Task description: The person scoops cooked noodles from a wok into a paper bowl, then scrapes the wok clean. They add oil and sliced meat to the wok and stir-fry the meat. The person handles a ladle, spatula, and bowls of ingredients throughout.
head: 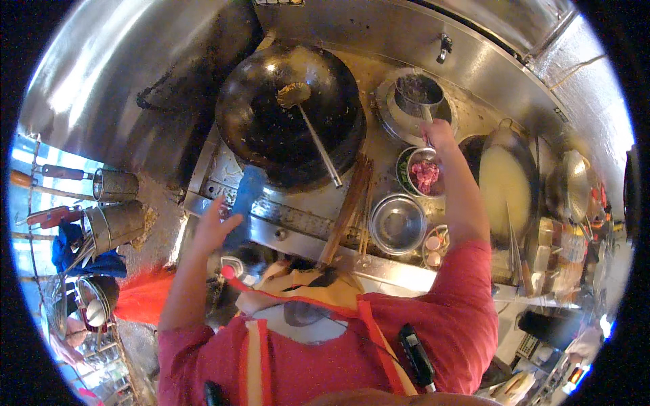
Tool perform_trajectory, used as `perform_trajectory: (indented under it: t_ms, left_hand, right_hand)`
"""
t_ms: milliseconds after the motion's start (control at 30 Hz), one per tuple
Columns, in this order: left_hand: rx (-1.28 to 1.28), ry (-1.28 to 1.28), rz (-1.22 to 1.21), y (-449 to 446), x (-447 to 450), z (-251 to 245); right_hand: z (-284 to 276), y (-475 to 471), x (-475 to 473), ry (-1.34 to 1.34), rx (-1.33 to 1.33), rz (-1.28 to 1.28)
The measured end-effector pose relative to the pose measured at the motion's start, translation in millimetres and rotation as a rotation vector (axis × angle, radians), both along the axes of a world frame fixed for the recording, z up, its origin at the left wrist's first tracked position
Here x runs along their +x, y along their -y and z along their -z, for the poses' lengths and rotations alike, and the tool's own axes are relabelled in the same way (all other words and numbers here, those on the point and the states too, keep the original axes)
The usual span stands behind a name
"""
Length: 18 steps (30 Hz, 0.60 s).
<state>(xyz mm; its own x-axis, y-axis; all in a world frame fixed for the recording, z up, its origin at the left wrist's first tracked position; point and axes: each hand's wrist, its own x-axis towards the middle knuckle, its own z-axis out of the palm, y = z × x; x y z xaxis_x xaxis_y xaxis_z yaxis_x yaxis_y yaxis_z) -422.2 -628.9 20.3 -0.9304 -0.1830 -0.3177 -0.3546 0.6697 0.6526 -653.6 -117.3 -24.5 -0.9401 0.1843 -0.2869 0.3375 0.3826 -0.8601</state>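
Observation:
My right hand (437,135) grips the handle of a small round metal pot (419,94), held over a wide round metal rim (385,109). My left hand (217,226) has its thumb and fingers apart beside a blue cloth (249,190) at the stove's front edge; whether they touch is not clear. Ahead sits a large dark wok (238,147). A long-handled metal ladle (317,137) rests in it with brown food in its bowl. Under my right forearm, a metal bowl holds raw red meat (424,175), overlapping a bowl of chopped greens (403,170).
A shiny metal bowl (397,223) stands near the front, beside eggshells (433,244) in a dish. Long wooden sticks (350,203) lie right of the wok. A second wok (505,188) with pale yellowish contents is farther right. Metal strainers (114,223) hang on a rack at left.

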Motion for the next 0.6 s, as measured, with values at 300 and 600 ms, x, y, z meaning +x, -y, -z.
perform_trajectory:
  t_ms: [300,600]
  left_hand:
    - [-0.301,-0.306,0.985,-152,-127,10]
    - [-0.240,-0.280,1.227,-83,-77,-35]
  right_hand:
    - [-129,107,70,-0.141,-0.076,-0.045]
    - [-124,206,112,0.040,0.023,-0.211]
